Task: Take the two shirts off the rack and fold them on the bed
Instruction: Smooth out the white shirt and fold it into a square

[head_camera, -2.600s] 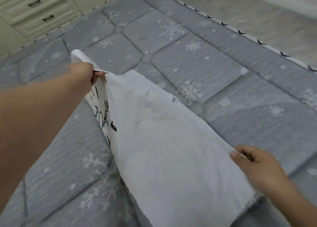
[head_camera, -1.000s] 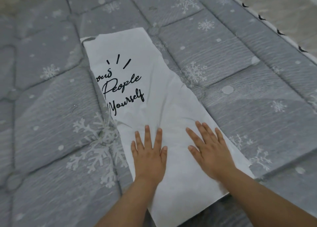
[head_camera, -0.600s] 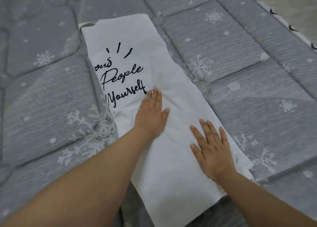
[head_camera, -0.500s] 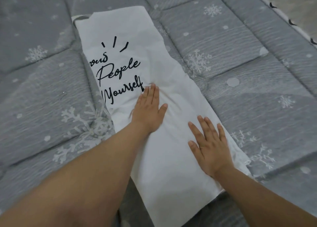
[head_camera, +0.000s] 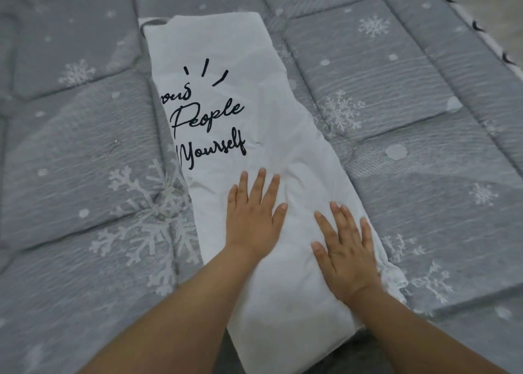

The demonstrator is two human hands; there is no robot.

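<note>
A white cotton shirt [head_camera: 254, 136] with black script lettering lies folded into a long strip on a grey quilted bed cover [head_camera: 396, 96] patterned with white snowflakes. The left hand [head_camera: 253, 218] and right hand [head_camera: 346, 250] press flat on its lower half, fingers spread.

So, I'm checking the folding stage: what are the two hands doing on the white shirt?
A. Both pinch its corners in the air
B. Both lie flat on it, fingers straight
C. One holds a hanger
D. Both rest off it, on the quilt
B: the left hand and the right hand lie palm-down with straight fingers on the white shirt, which lies in a long strip on the bed.
</note>
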